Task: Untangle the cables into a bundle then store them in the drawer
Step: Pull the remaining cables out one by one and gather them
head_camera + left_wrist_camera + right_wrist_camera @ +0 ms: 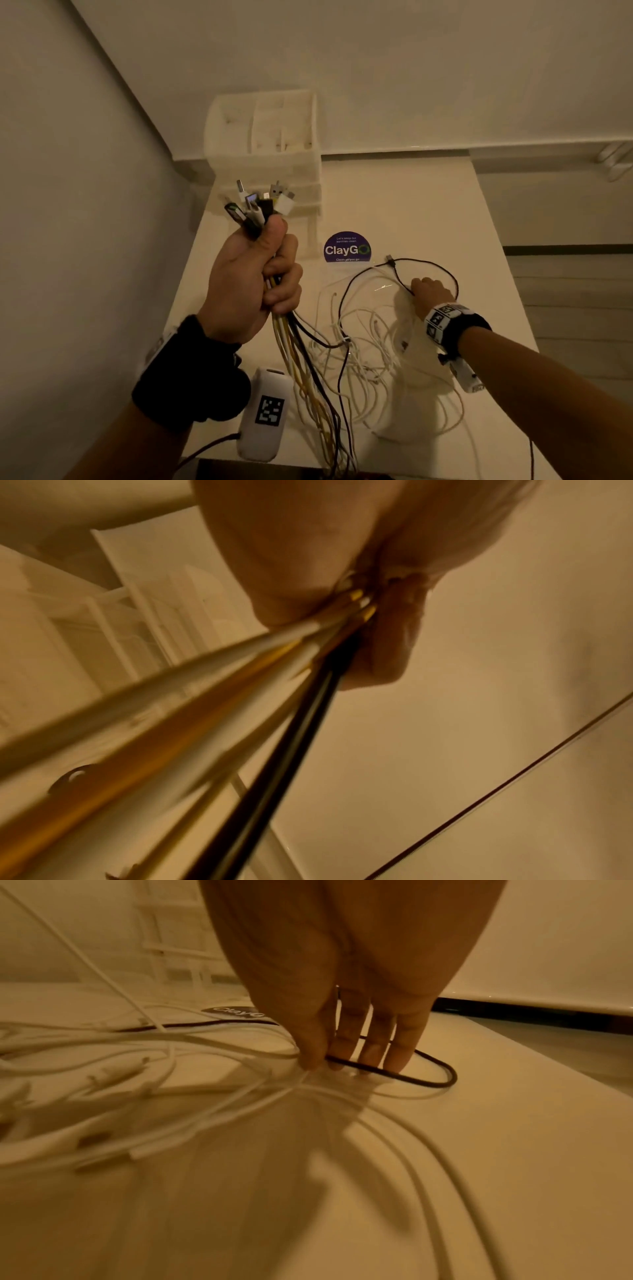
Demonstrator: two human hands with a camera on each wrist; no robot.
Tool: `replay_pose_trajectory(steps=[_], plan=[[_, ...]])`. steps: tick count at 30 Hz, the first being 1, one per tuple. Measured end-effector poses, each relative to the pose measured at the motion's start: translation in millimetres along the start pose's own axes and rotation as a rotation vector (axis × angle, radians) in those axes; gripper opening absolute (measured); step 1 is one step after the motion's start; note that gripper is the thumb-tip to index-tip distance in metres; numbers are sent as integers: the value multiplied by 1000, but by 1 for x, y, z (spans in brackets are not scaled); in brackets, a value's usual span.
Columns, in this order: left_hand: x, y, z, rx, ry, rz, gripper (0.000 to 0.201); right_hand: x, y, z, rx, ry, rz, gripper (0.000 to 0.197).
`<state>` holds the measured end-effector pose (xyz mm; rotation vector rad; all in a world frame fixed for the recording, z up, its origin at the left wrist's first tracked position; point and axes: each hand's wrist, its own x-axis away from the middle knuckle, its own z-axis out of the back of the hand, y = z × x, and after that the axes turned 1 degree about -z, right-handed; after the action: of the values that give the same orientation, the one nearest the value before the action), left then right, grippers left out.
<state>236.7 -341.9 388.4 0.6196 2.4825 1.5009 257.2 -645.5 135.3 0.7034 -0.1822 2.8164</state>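
Observation:
My left hand (274,270) is raised over the white table (428,205) and grips a bundle of cables (298,359), white, yellow and black. Several plugs (260,205) stick up above the fist. In the left wrist view the same cables (240,683) run out from under the closed left hand (359,610). My right hand (416,291) is down on the table, where its thumb and forefinger pinch a black cable (442,270). The right wrist view shows the right hand (325,1061) on that black cable (428,1081) beside loose white cables (171,1047). A white tangle (370,342) lies between both hands.
A translucent drawer unit (267,144) stands at the table's far left corner against the wall, its top compartments holding small items. A round purple sticker (346,247) is on the table in front of it. The table's right edge (507,274) drops to the floor.

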Motion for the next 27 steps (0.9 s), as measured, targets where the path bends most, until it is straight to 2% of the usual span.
replay_pose_trajectory(steps=[4,7,10,12,15,17,19,23,25,27], plan=[[-7,-5,3,38,28,12,33,1,14,15,-170,36,-75,23],[-14,-10,1,57,36,4,32,19,17,52,-556,135,-136,14],[-22,-16,-4,5,41,-19,36,68,0,104,-1130,206,-33,11],[-27,-19,-8,-38,35,-39,37,114,-24,136,-1348,218,123,7],[-30,-19,-14,-69,21,-52,42,176,-64,161,-1395,235,360,8],[-27,-18,-16,-93,10,-68,48,207,-92,162,-1370,239,459,10],[-24,-17,-15,-132,9,-86,51,224,-116,156,-1297,268,493,13],[-15,-18,-12,-239,67,-93,37,235,-144,136,-1085,375,497,15],[-8,-18,-10,-185,63,-73,31,239,-151,127,-1058,406,487,16],[-3,-18,-6,-142,41,-70,33,242,-155,121,-1047,414,473,14]])
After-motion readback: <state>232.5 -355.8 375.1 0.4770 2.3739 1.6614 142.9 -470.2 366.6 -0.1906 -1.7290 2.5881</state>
